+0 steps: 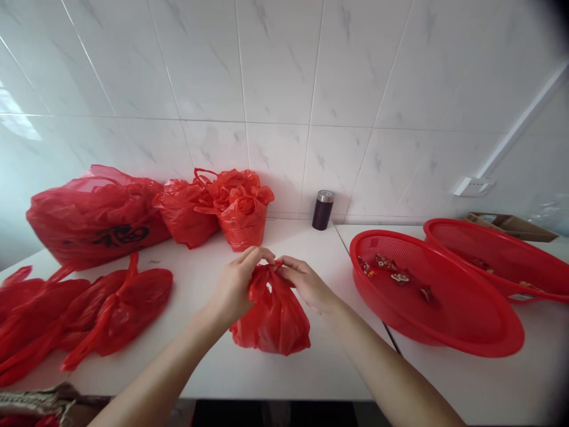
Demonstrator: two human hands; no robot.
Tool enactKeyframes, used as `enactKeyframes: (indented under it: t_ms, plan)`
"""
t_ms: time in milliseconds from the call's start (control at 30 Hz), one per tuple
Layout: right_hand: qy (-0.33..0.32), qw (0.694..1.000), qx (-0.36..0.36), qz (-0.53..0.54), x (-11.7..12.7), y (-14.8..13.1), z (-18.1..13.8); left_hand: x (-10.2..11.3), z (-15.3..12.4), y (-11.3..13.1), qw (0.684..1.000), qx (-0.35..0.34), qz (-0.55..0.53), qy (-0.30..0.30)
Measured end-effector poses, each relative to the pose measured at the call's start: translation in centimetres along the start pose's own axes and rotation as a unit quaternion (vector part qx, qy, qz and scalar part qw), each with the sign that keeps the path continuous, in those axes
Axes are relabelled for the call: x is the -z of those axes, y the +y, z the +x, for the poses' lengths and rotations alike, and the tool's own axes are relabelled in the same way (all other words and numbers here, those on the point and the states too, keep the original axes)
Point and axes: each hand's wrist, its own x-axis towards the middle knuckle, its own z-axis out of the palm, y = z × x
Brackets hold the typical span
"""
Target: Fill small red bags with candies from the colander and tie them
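A red plastic bag (282, 326) is being held at its gathered top, over the front of the white table (329, 367). The top is being grasped from one side by the left hand (242, 279) and pinched from the other by the right hand (309, 286). Whether the base is being supported cannot be told. Small wrapped packets (386, 263) are being contained by a red basket (462, 320) at right.
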Motion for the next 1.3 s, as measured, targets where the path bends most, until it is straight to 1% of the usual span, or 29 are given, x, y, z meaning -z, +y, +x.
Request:
enactKeyframes:
  t_ms: [33,67,133,200,233,300,367,433,467,533,600,633,700,767,800,867,967,1067,1133,1200,1300]
  plan:
    - [0.028,0.999,0.028,-0.037,0.0,-0.2,-0.2,0.1,0.0,-0.1,1.000,0.007,-0.020,-0.013]
    - [0.042,0.995,0.053,-0.072,0.0,-0.4,-0.4,0.3,-0.2,-0.2,0.999,0.014,-0.039,-0.026]
    - [0.039,0.987,0.083,-0.129,0.1,-0.5,-1.0,0.5,-0.9,-0.8,0.996,0.043,-0.064,-0.048]
    - [0.037,0.983,0.084,-0.161,1.0,-0.1,-1.6,0.7,-2.5,-1.9,0.992,0.097,-0.065,-0.051]
    - [0.054,0.981,0.077,-0.169,1.8,0.4,-1.9,0.8,-3.6,-2.6,0.989,0.129,-0.058,-0.041]
    - [0.128,0.973,0.055,-0.186,4.0,2.0,-2.4,0.9,-6.4,-4.3,0.982,0.184,-0.050,-0.016]
    - [0.195,0.954,0.025,-0.225,6.3,3.9,-2.6,0.7,-9.0,-5.8,0.973,0.222,-0.063,0.004]
    - [0.223,0.935,0.007,-0.277,7.6,5.6,-2.4,-0.2,-10.8,-6.6,0.960,0.266,-0.076,0.036]
    - [0.229,0.926,0.005,-0.300,7.6,6.3,-2.1,-0.9,-11.2,-6.7,0.952,0.290,-0.077,0.067]
    - [0.246,0.910,0.011,-0.334,6.5,7.4,-1.3,-2.6,-11.0,-6.4,0.928,0.336,-0.067,0.144]
    - [0.261,0.891,0.020,-0.372,4.4,8.1,-0.3,-4.5,-10.0,-5.7,0.911,0.359,-0.054,0.196]
    - [0.262,0.880,0.022,-0.395,3.2,8.5,0.3,-5.5,-9.3,-5.5,0.908,0.363,-0.047,0.204]
    - [0.252,0.863,0.023,-0.438,1.3,9.2,1.5,-7.0,-8.1,-5.4,0.907,0.369,-0.027,0.200]
    - [0.232,0.852,0.018,-0.469,0.2,9.9,2.4,-7.9,-7.4,-5.9,0.907,0.378,-0.004,0.187]
    - [0.220,0.849,0.015,-0.479,0.1,10.3,2.8,-8.1,-7.2,-6.2,0.908,0.382,0.007,0.175]
    - [0.201,0.847,0.011,-0.491,0.6,10.8,3.2,-7.9,-7.1,-7.2,0.914,0.381,0.024,0.139]
    - [0.191,0.848,0.012,-0.495,2.7,10.9,3.1,-7.0,-7.5,-8.7,0.923,0.374,0.034,0.089]
    - [0.211,0.844,0.003,-0.493,5.3,10.3,2.6,-5.9,-8.1,-9.8,0.919,0.384,0.043,0.078]
    - [0.224,0.841,-0.009,-0.493,6.4,9.8,2.2,-5.6,-8.4,-10.1,0.917,0.389,0.046,0.079]
    - [0.229,0.836,-0.018,-0.498,6.4,9.5,2.1,-5.6,-8.5,-9.9,0.919,0.384,0.042,0.080]
    - [0.219,0.828,-0.023,-0.516,4.7,9.2,2.7,-6.4,-8.3,-8.9,0.927,0.365,0.028,0.082]
